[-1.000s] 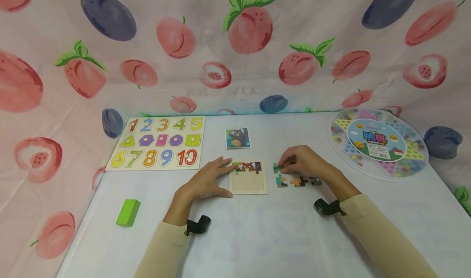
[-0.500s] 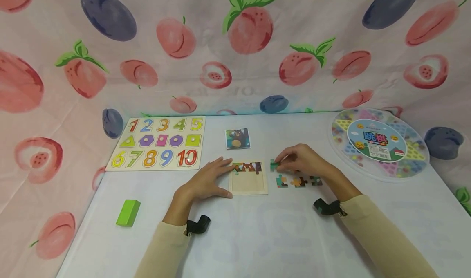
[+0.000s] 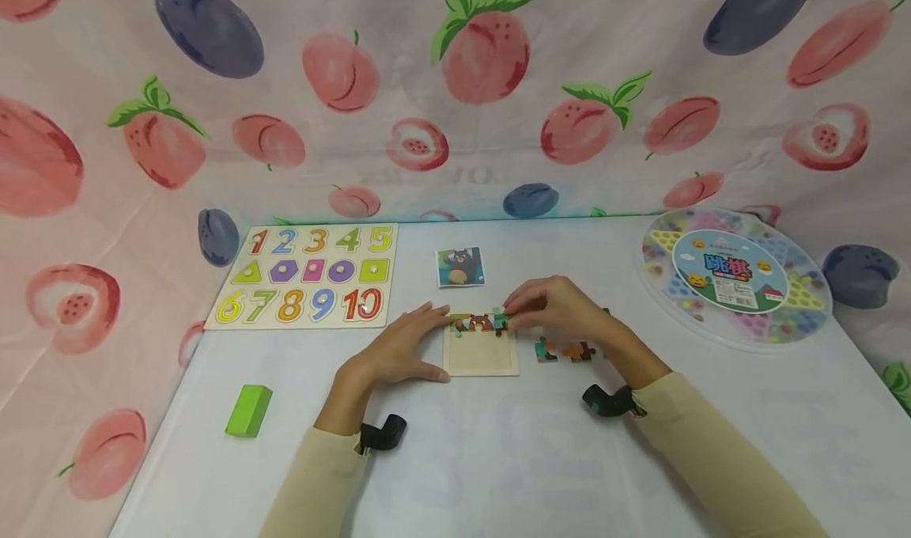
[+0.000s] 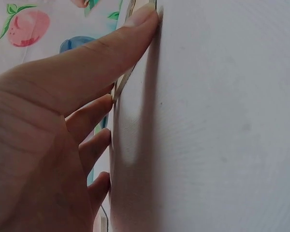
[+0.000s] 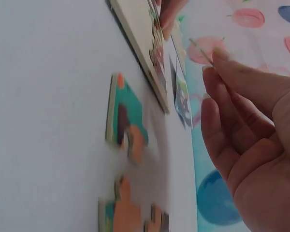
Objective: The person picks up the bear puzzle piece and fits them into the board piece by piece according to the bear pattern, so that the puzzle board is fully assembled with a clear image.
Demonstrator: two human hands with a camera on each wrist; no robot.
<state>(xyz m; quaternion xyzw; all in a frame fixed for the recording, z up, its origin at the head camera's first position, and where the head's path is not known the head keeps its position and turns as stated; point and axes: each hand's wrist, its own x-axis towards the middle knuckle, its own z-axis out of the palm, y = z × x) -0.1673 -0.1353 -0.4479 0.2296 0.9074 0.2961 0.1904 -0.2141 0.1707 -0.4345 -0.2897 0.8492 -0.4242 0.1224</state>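
Note:
A small square wooden puzzle tray (image 3: 481,356) lies mid-table, its far row showing a bear's head and the nearer part bare wood. My left hand (image 3: 402,346) rests at the tray's left side, fingers spread and fairly straight. In the left wrist view, the left thumb (image 4: 130,43) touches the tray's edge. My right hand (image 3: 558,308) pinches a puzzle piece (image 5: 200,50) between thumb and index finger, above the tray's far right corner. Loose jigsaw pieces lie right of the tray, among them a teal-and-orange piece (image 3: 546,350) and an orange-brown piece (image 3: 579,352); the right wrist partly covers others.
A bear picture card (image 3: 460,267) lies beyond the tray. At back left is a number-and-shape board (image 3: 302,277); a green block (image 3: 248,411) stands at left front. A round Chinese checkers box (image 3: 733,281) sits at back right, before a fruit-print cloth wall (image 3: 491,142).
My right hand has moved left from the loose pieces to the tray's far right corner, carrying a puzzle piece. The left hand has stayed at the tray's left side.

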